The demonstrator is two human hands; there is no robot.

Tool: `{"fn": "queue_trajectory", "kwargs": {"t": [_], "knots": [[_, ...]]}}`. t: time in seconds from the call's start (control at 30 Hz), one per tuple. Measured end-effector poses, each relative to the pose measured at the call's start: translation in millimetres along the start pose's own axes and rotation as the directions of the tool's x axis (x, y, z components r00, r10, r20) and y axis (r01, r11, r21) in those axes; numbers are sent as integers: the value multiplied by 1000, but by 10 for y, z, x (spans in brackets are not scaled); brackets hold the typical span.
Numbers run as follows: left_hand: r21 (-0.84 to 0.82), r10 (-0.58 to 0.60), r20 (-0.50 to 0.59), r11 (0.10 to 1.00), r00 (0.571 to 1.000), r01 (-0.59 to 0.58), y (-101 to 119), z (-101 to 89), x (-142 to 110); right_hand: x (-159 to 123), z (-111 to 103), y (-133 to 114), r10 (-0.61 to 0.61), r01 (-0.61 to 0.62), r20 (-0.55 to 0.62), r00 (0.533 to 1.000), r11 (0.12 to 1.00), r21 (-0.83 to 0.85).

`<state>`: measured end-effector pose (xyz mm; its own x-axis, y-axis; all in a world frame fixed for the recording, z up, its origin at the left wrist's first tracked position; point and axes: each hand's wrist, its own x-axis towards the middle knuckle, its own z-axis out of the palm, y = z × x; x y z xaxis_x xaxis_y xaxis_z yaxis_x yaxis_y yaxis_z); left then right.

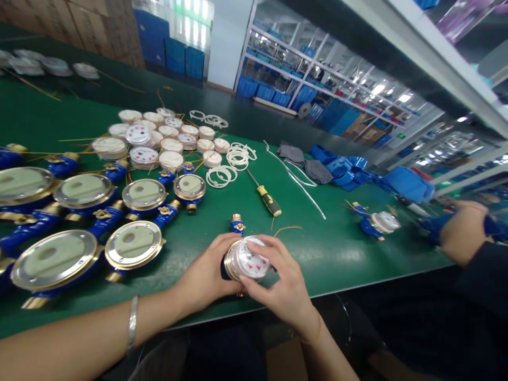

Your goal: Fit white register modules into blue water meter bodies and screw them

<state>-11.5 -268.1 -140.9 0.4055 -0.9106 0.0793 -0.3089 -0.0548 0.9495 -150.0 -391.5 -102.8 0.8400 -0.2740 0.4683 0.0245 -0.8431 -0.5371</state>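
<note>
L forearm (91,336) nearest cam; L hand (206,275) clasps meter body (230,260), R hand (288,283) holds dial unit (254,269) against it; screwdriver (269,201) beyond grip.

Runs plain green across the bench (341,264)! Flashes red spots on white at the dial unit (250,260), gold and blue on the meter body (230,260). Glows pale green, ringed silver and gold, on the other meters (135,244); turns yellow-and-black at the screwdriver (270,201).
</note>
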Motion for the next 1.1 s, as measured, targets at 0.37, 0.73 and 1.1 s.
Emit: {"fn": "queue_trajectory", "kwargs": {"t": [0.37,0.73,1.1], "knots": [[-55,4,-8,998,1000,-5,-41,13,-3,-46,103,-81,60,-77,-147,987,991,-113],[-64,-39,22,997,999,40,17,-19,10,-2,-24,-35,99,-98,60,993,995,-21],[-48,29,-4,998,1000,-29,-16,30,-44,-50,66,-74,242,-246,53,969,963,111]]}}
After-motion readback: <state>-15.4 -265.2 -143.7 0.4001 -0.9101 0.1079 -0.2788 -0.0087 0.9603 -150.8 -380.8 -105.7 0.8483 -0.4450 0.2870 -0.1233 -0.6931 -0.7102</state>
